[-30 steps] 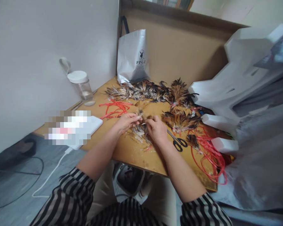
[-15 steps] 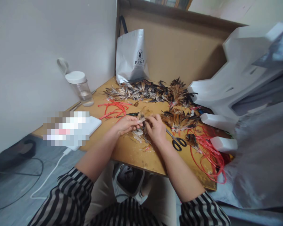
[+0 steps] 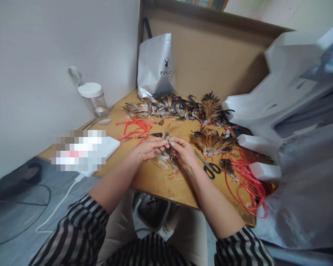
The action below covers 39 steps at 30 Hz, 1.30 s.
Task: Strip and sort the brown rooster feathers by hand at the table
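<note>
My left hand (image 3: 153, 147) pinches the base of a small tuft of brown feathers (image 3: 170, 132) above the wooden table. My right hand (image 3: 181, 150) is closed at the same spot, its thumb and forefinger meeting the left fingertips on the feathers. Loose pale feathers (image 3: 164, 161) lie on the table under both hands. Black-handled scissors (image 3: 211, 169) rest to the right of my right hand, below a brown feather bunch (image 3: 211, 141). Red plastic strips (image 3: 135, 127) are spread out behind my left hand.
A long feather pile (image 3: 166, 107) lies at the back before a silver bag (image 3: 155, 66). At left are a lidded bottle (image 3: 96, 103) and a white device (image 3: 111, 144) with a cable. Tangled red strips (image 3: 246, 177) and white foam (image 3: 246, 99) are at right.
My right fingers have shifted slightly left and straightened somewhat, so the fingertips now meet those of my left hand. The left hand has barely moved.
</note>
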### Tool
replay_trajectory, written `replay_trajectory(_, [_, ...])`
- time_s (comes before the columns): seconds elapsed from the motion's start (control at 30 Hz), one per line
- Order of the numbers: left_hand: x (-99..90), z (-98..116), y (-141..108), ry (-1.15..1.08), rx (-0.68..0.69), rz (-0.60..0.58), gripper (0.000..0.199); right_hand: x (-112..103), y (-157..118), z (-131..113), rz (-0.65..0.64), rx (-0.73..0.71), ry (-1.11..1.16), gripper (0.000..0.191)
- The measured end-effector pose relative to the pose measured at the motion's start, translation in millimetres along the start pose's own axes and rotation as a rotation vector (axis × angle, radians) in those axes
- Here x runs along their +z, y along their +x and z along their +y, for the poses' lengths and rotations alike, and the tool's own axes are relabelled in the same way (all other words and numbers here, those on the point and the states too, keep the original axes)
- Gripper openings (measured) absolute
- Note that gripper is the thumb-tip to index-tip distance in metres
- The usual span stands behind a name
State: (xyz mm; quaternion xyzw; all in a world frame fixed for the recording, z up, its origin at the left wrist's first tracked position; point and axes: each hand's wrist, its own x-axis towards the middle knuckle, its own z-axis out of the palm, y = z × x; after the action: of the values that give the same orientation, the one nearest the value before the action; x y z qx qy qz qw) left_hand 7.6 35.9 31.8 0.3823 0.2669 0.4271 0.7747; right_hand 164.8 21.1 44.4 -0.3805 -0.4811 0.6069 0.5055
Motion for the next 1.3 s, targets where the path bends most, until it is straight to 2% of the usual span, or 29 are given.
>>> replay_trajectory(0.17, [0.4,0,1,0.054,0.025,0.03,0.014,-3,2,1,0.056,-0.039,-0.034,0.027])
replay_trajectory(0.37, [4.1,-2,3,0.234,0.059,0.092,0.021,-6,2,-2,0.151,-0.142,-0.167,0.024])
replay_trajectory(0.67, [8.4,-4,3,0.348,0.071,0.096,0.024,-6,6,10,0.159,-0.192,-0.263,0.024])
replay_trajectory(0.8, [6.1,-5,5,0.411,0.119,0.09,0.024,-5,6,9,0.145,-0.192,-0.261,0.024])
replay_trajectory(0.93, [4.1,-1,5,0.397,0.157,0.176,0.025,-12,1,-1,0.032,-0.193,-0.408,0.021])
replay_trajectory(1.0, [3.8,1,4,0.371,0.155,0.2,0.024,-18,-3,-7,-0.111,-0.213,-0.597,0.018])
replay_trajectory(1.13, [2.4,0,5,0.352,0.142,0.197,0.024,-24,-12,-16,-0.309,-0.36,-1.015,0.01])
replay_trajectory(1.3, [0.5,-3,7,0.345,0.116,0.183,0.024,-17,-19,-15,-0.39,-0.396,-1.447,0.016])
